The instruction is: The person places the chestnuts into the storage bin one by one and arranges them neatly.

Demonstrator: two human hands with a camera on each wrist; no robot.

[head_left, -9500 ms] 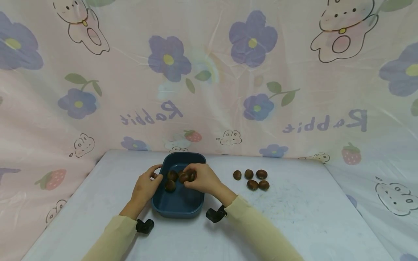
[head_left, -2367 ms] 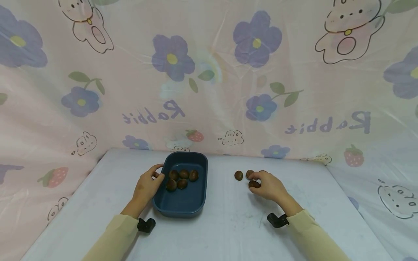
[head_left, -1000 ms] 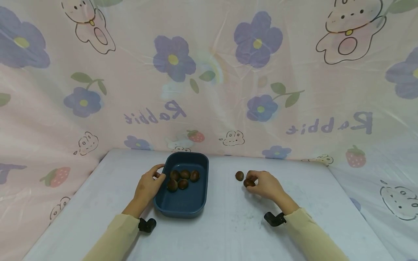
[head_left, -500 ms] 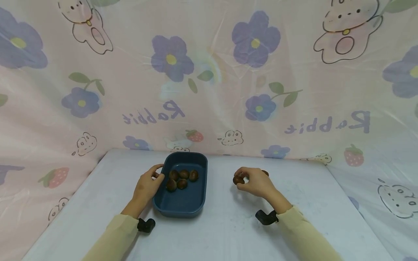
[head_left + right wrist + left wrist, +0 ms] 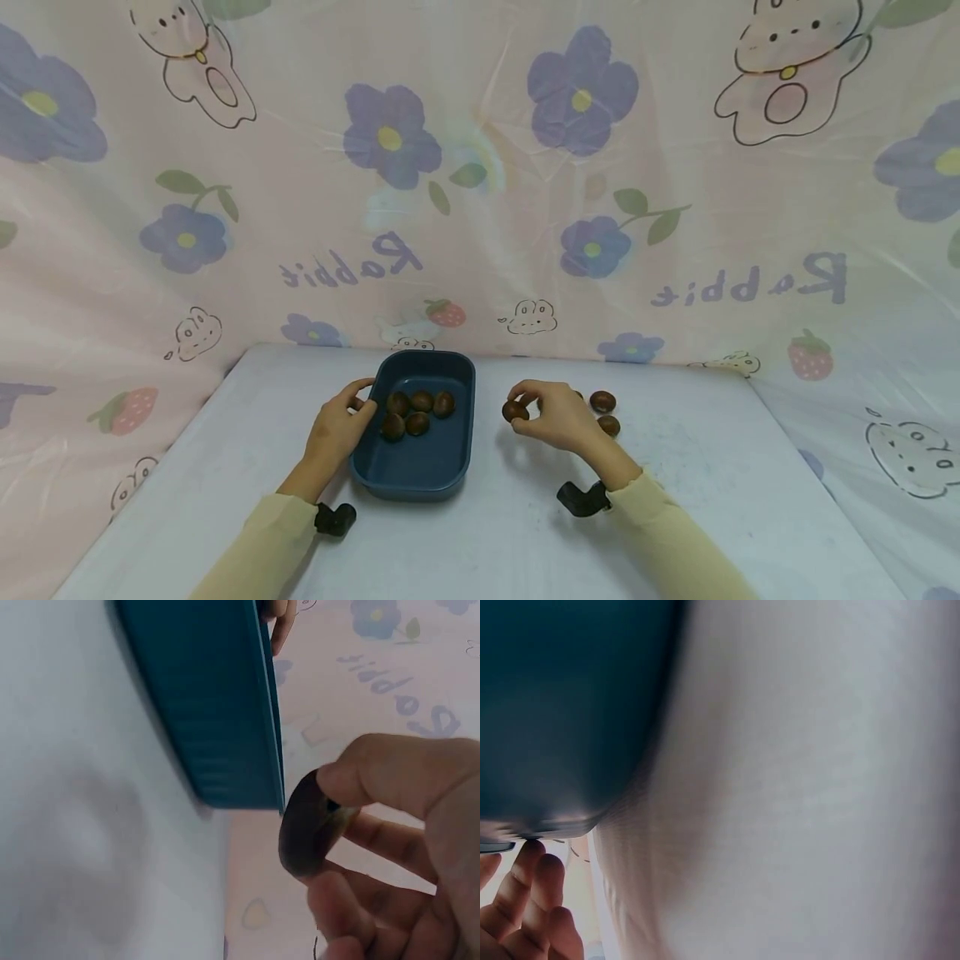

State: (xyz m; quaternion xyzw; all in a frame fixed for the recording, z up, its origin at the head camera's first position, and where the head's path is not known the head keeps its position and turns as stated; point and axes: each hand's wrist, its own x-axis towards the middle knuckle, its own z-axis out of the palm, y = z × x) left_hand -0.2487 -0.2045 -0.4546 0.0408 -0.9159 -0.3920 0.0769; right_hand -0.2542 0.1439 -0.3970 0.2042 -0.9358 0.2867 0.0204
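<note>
A dark blue rectangular box [image 5: 412, 479] stands on the table, with several brown chestnuts [image 5: 417, 423] grouped toward its back. My left hand [image 5: 339, 423] rests at the box's left side, its fingertips right at the rim; the left wrist view has those fingers [image 5: 547, 881] lightly bent by the wall. Between thumb and fingertips my right hand [image 5: 558, 414] pinches one chestnut [image 5: 515, 411], held above the table just right of the box. The right wrist view shows this chestnut [image 5: 304, 829] close up, with the box wall [image 5: 202, 697] behind it.
Right of the right hand lie loose chestnuts, one at the back [image 5: 602, 402] and one nearer [image 5: 609, 426]; another is partly hidden behind that hand. The white table [image 5: 510, 542] meets a printed curtain [image 5: 480, 250] at its back edge.
The right hand, earlier over the box, went to the loose chestnuts, picked one up and has carried it left toward the box. The left hand stays at the box's side.
</note>
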